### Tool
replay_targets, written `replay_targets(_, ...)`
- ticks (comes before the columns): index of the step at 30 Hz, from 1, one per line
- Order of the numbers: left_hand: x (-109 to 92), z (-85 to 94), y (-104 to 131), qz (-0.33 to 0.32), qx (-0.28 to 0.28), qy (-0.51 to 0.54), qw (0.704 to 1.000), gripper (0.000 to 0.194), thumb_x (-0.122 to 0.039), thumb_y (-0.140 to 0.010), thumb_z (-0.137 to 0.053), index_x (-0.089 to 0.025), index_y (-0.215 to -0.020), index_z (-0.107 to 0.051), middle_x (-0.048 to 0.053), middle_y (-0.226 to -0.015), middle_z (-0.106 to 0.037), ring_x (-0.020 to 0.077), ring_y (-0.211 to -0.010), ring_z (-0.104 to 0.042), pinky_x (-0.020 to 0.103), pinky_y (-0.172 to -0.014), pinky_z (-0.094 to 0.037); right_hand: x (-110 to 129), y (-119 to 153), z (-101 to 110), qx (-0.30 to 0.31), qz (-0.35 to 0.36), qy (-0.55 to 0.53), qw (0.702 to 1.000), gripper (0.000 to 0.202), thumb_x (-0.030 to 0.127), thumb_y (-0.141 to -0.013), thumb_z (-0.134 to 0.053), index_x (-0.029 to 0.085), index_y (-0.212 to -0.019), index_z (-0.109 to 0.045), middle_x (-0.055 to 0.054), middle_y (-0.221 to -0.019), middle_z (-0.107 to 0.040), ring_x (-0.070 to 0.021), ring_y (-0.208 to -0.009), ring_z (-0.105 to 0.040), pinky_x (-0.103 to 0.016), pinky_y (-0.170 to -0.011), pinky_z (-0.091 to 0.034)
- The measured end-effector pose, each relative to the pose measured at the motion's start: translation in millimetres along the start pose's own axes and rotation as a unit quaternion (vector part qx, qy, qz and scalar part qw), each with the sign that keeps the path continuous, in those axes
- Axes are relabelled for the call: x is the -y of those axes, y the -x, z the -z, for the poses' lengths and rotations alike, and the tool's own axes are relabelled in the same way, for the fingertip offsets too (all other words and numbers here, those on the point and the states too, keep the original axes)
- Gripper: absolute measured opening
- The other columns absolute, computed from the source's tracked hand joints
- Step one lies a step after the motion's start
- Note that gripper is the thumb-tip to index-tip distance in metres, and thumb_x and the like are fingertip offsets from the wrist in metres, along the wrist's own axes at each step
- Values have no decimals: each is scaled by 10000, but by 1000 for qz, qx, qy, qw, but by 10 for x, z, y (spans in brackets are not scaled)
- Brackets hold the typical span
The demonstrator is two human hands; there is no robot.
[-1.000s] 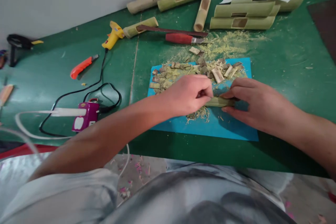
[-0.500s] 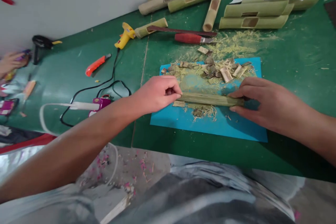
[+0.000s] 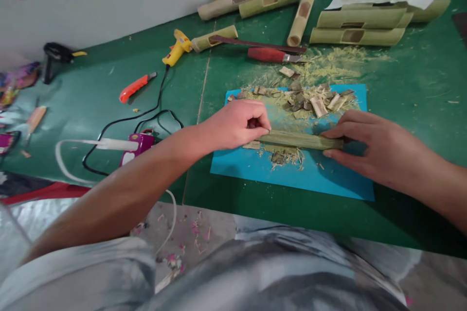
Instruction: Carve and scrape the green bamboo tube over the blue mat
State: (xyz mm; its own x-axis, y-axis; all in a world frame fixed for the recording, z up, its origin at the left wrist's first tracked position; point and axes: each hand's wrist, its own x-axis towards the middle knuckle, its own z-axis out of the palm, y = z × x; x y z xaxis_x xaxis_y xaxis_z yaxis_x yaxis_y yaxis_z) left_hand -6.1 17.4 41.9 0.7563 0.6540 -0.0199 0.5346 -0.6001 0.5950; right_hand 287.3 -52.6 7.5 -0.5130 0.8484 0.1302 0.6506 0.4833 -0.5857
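The left hand (image 3: 242,124), fingers curled and nearly closed, pinches 1 end of a long greenish bamboo strip (image 3: 301,139). The right hand (image 3: 368,143), thumb and fingers partly open, grips its other end. The strip spans between both hands, above a flat blue sheet (image 3: 237,163). Brown and pale bamboo chips (image 3: 319,106) lie just beyond it, between the 2 hands.

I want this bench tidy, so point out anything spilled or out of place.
Greenish-yellow sawdust and bamboo chips lie beyond the blue sheet, loose on the green tabletop, so they look spilled. The red-handled knife lies beside them, blade uncovered.
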Motion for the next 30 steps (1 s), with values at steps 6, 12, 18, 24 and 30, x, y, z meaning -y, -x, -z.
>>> replay_targets(6,115,94,177,16,-19,-26,999,94,-215,-830,-623,-166,-754,-646,11,-729,-638,108,-656,-570,234,-640,-438,55,-2,18,3,-2,14,1000,180,404,-904,-525,284,-970,-642,-97,-888,-612,-289,-884,-619,-457,-733,-522)
replay_targets(12,-16,-131,17,-26,-48,-1,999,92,-200,-852,-622,-164,-771,-645,15,-746,-628,109,-676,-562,234,-633,-428,53,-3,-3,-10,5,49,999,189,390,-892,-534,258,-975,-641,-93,-876,-609,-283,-858,-627,-452,-707,-529)
replay_targets(18,-51,-211,138,18,-221,0,975,45,-176,-856,-624,-165,-828,-658,20,-797,-630,98,-670,-557,226,-617,-452,140,40,-2,-60,-24,62,996,161,370,-877,-553,255,-923,-656,-92,-833,-620,-260,-762,-626,-433,-679,-538)
replay_targets(24,90,-297,248,57,-316,-103,941,60,-177,-887,-590,-198,-864,-641,34,-894,-671,139,-837,-624,283,-761,-523,241,114,-80,-69,-24,147,986,170,336,-865,-560,208,-903,-664,-88,-791,-628,-277,-766,-634,-420,-659,-510)
replay_targets(30,137,-378,212,12,-269,-155,951,106,-156,-919,-543,-194,-885,-635,61,-975,-682,166,-969,-637,348,-926,-514,300,151,-164,-52,6,202,978,226,372,-881,-522,209,-979,-643,-92,-860,-663,-277,-789,-632,-426,-679,-501)
